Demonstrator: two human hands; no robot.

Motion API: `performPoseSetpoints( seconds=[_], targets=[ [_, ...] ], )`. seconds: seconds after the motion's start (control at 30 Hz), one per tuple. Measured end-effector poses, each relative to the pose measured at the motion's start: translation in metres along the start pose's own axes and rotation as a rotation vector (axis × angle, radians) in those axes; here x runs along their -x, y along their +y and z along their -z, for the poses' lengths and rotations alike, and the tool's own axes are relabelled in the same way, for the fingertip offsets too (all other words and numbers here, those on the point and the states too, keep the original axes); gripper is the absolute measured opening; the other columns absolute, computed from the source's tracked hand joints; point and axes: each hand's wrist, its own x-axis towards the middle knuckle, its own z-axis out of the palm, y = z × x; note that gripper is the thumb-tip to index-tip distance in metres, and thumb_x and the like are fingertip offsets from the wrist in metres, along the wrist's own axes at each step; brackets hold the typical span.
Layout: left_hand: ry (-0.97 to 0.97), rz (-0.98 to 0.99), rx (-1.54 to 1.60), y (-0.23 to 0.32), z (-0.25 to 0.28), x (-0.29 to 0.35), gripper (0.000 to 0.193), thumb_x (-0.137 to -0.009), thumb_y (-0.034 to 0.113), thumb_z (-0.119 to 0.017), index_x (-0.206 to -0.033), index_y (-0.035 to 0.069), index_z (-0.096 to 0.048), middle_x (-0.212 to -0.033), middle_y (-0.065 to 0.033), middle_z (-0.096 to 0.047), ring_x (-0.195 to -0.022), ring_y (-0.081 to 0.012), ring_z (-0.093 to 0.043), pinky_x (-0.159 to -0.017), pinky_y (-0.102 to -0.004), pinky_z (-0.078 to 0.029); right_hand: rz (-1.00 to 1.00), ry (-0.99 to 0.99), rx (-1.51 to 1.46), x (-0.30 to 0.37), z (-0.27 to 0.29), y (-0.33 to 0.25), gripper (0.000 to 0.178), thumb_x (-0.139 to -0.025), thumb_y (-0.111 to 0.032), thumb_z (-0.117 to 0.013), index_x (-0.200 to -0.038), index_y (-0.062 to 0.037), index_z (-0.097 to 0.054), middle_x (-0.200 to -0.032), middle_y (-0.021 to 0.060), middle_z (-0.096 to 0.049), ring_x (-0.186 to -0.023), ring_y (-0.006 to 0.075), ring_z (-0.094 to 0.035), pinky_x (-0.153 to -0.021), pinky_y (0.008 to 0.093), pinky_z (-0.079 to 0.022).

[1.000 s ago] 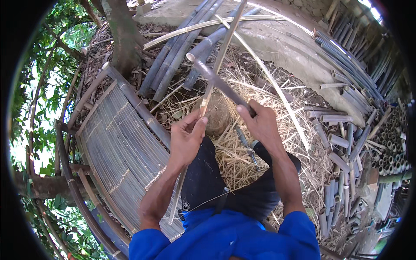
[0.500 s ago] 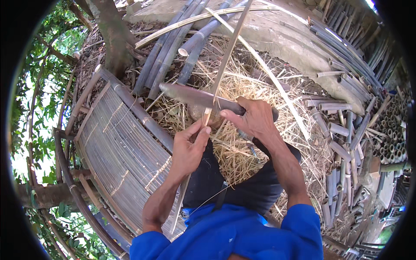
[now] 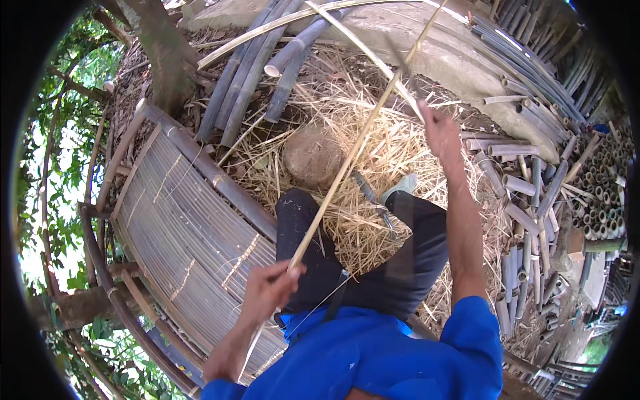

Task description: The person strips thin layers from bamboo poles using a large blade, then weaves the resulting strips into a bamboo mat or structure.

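My left hand (image 3: 270, 288) pinches the near end of a long, pale bamboo strip (image 3: 351, 159). The strip slants up and away to the right, past the straw. Out at the upper right, my right hand (image 3: 441, 137) is closed round a large knife (image 3: 399, 59), whose dark blade points away and is smeared by motion. Where the handle sits in the fist is hard to see. The blade appears close to the far part of the strip; I cannot tell if they touch. A round brown block (image 3: 312, 157) stands beyond my knees, left of the strip.
A slatted bamboo bench (image 3: 193, 220) lies along my left. Pale shavings (image 3: 380, 147) cover the ground ahead, with a dark metal tool (image 3: 373, 200) on them. Bamboo poles (image 3: 253, 87) lie far left, and cut bamboo pieces (image 3: 527, 187) are heaped at the right.
My right hand has swung the knife away and up to the right, off the strip near my left hand. My left hand has drawn back toward me, and the strip tilts further right.
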Motion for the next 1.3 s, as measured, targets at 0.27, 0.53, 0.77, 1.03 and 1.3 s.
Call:
performPoseSetpoints(
  seconds=[0.27, 0.53, 0.77, 1.03, 1.3],
  targets=[
    [-0.095, -0.237, -0.011, 0.042, -0.034, -0.053, 0.033, -0.104, 0.02, -0.056, -0.133, 0.006, -0.063, -0.066, 0.0031, -0.054, -0.046, -0.0014, -0.04, -0.04, -0.02, -0.028, 0.466, -0.31, -0.1, 0.156, -0.034, -0.073, 0.058, -0.086, -0.061, -0.067, -0.08, -0.0032, -0.066, -0.061, 0.0158, -0.06, -0.057, 0.0333, -0.064, -0.058, 0.0439, -0.05],
    [-0.071, -0.204, -0.107, 0.028, -0.031, -0.027, 0.031, -0.103, 0.021, -0.059, -0.127, 0.002, -0.065, -0.067, 0.0031, -0.054, -0.051, -0.0033, -0.045, -0.045, -0.0208, -0.034, 0.193, -0.273, -0.078, 0.111, -0.026, -0.046, 0.07, -0.088, -0.069, -0.06, -0.087, 0.0, -0.073, -0.057, 0.0189, -0.06, -0.059, 0.0339, -0.064, -0.06, 0.0458, -0.05],
    [-0.021, -0.149, -0.206, -0.022, -0.011, 0.026, 0.028, -0.102, 0.023, -0.06, -0.114, 0.0, -0.07, -0.066, 0.0018, -0.058, -0.059, -0.0043, -0.05, -0.053, -0.0235, -0.037, 0.004, -0.168, 0.071, -0.002, -0.013, 0.02, 0.085, -0.091, -0.076, -0.048, -0.101, 0.0038, -0.074, -0.069, 0.0198, -0.067, -0.07, 0.0315, -0.067, -0.069, 0.0432, -0.051],
    [-0.018, -0.205, -0.107, -0.006, -0.008, -0.009, 0.031, -0.105, 0.02, -0.055, -0.128, 0.003, -0.065, -0.062, 0.0022, -0.056, -0.048, -0.0029, -0.047, -0.041, -0.0201, -0.035, -0.042, -0.312, 0.033, 0.06, -0.027, -0.019, 0.081, -0.091, -0.08, -0.042, -0.1, -0.0078, -0.078, -0.065, 0.0144, -0.065, -0.066, 0.0273, -0.066, -0.065, 0.0434, -0.052],
    [-0.003, -0.243, -0.067, 0.032, -0.024, -0.064, 0.027, -0.106, 0.023, -0.053, -0.115, 0.001, -0.066, -0.061, 0.0, -0.054, -0.042, -0.0041, -0.044, -0.037, -0.0209, -0.031, 0.473, -0.419, -0.099, 0.182, -0.05, -0.067, 0.058, -0.084, -0.062, -0.069, -0.078, -0.0037, -0.065, -0.06, 0.0179, -0.059, -0.058, 0.0359, -0.063, -0.057, 0.0461, -0.049]
  ],
)
